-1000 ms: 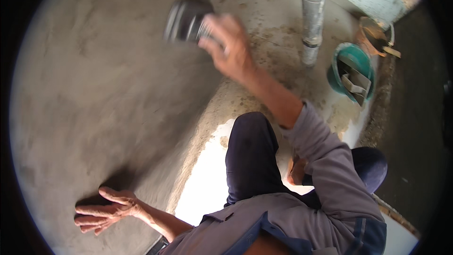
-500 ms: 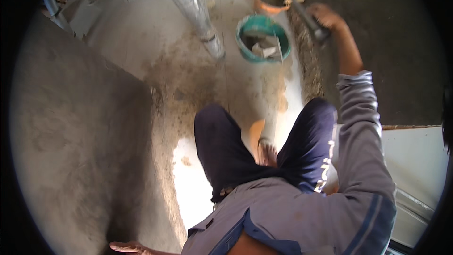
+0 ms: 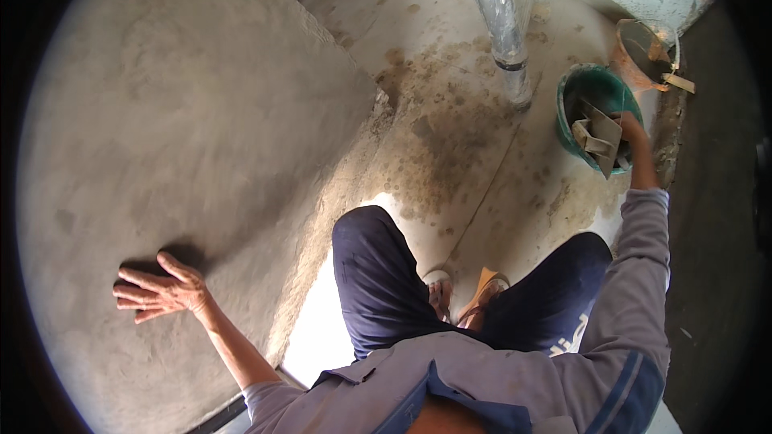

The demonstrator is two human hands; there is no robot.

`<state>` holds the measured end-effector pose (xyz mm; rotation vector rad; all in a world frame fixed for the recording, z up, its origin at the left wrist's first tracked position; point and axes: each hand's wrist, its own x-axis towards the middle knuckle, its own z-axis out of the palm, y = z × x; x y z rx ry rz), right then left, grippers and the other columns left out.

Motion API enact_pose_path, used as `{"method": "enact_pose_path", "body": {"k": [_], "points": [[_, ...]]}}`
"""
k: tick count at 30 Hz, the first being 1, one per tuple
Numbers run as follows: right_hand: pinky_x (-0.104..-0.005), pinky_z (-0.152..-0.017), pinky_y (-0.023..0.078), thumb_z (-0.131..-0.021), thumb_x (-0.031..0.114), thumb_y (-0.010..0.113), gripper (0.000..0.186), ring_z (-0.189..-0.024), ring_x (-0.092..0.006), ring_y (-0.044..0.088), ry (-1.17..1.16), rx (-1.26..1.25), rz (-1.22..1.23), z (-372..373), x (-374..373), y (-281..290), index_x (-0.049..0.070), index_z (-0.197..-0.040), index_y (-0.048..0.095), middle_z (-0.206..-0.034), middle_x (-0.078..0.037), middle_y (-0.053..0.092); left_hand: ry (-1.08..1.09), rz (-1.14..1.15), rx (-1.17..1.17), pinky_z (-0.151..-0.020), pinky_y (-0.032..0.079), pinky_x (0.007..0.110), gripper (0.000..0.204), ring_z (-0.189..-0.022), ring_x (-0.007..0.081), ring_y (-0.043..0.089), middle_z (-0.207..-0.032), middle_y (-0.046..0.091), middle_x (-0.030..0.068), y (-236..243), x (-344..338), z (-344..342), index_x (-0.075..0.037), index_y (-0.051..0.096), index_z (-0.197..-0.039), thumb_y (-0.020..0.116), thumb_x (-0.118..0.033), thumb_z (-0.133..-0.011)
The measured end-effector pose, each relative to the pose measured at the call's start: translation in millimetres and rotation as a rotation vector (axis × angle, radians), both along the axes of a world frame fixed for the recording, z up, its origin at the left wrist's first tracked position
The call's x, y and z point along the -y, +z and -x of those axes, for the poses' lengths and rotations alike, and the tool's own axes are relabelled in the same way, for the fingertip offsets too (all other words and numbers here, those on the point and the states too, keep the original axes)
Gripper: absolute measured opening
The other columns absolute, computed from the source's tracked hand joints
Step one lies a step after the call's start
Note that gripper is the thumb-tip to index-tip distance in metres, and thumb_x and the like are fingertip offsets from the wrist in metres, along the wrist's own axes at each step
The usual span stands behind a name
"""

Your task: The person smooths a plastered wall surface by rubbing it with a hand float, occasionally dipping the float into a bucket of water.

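Note:
My left hand (image 3: 161, 291) is spread against the smooth grey cement surface (image 3: 185, 112) on the left, its fingers apart and holding nothing. My right hand (image 3: 630, 130) reaches down into a green bucket (image 3: 564, 130) at the right. Its fingers are mostly hidden inside, beside a flat, grey, cement-stained plate with a handle (image 3: 601, 133), which looks like a plastering float. What the right hand grips, if anything, cannot be made out.
An orange bucket (image 3: 631, 64) stands behind the green one, with a wooden-handled tool (image 3: 679, 83) at its rim. A grey pipe (image 3: 494, 16) rises from the stained floor (image 3: 450, 137). A dark surface (image 3: 716, 217) runs along the right.
My right hand has come down from the dark surface into the green bucket; the blurred dark tool it held is no longer visible. My left hand has moved up onto the cement surface. The view has shifted left.

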<state>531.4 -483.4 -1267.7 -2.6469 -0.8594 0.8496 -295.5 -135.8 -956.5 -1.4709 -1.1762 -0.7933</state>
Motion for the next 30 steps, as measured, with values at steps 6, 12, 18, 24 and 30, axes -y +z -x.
{"method": "enact_pose_path", "body": {"k": [6, 12, 18, 24, 30], "points": [[-0.0317, -0.101, 0.047, -0.100, 0.030, 0.059, 0.058, -0.118, -0.0230, 0.064, -0.498, 0.070, -0.583, 59, 59, 159, -0.001, -0.148, 0.048, -0.136, -0.019, 0.062, 0.024, 0.081, 0.043, -0.116, -0.002, 0.072, 0.085, -0.156, 0.0421, -0.002, -0.169, 0.008, 0.0220, -12, -11, -2, -0.014, 0.026, -0.162, 0.032, -0.071, -0.100], [-0.0395, -0.109, 0.044, -0.095, 0.020, 0.071, 0.063, -0.131, -0.0276, 0.055, -0.254, 0.289, -1.113, 227, -69, 179, 0.000, -0.149, 0.046, -0.144, -0.019, 0.056, 0.004, 0.076, 0.101, -0.117, -0.004, 0.069, 0.084, -0.157, 0.0406, -0.004, -0.169, 0.007, 0.0218, -9, -9, -13, -0.011, 0.027, -0.161, 0.034, -0.070, -0.100], [-0.0455, -0.093, 0.051, -0.085, 0.007, 0.073, 0.051, -0.112, -0.0341, 0.059, 0.231, 0.086, -1.533, 371, -257, 188, 0.009, -0.134, 0.057, -0.123, -0.017, 0.059, -0.088, 0.090, -0.025, -0.119, -0.012, 0.062, 0.079, -0.157, 0.0381, -0.007, -0.170, 0.007, 0.0179, 7, 12, -55, -0.011, 0.028, -0.161, 0.034, -0.064, -0.103], [-0.0442, -0.103, 0.043, -0.072, -0.006, 0.076, 0.066, -0.112, -0.0305, 0.056, 0.377, 0.407, -1.594, 365, -343, 226, 0.012, -0.133, 0.058, -0.122, -0.008, 0.058, -0.127, 0.113, -0.224, -0.120, -0.012, 0.061, 0.075, -0.156, 0.0426, 0.002, -0.167, 0.018, 0.0224, 12, 15, -34, -0.008, 0.033, -0.159, 0.038, -0.059, -0.104], [-0.0397, -0.098, 0.044, -0.074, -0.006, 0.073, 0.056, -0.105, -0.0242, 0.057, 0.425, 0.394, -1.654, 351, -374, 236, 0.014, -0.126, 0.066, -0.115, -0.003, 0.061, -0.140, 0.110, -0.278, -0.120, -0.010, 0.061, 0.075, -0.156, 0.0427, 0.005, -0.167, 0.020, 0.0220, 12, 14, -37, -0.009, 0.036, -0.158, 0.036, -0.060, -0.104]]}}
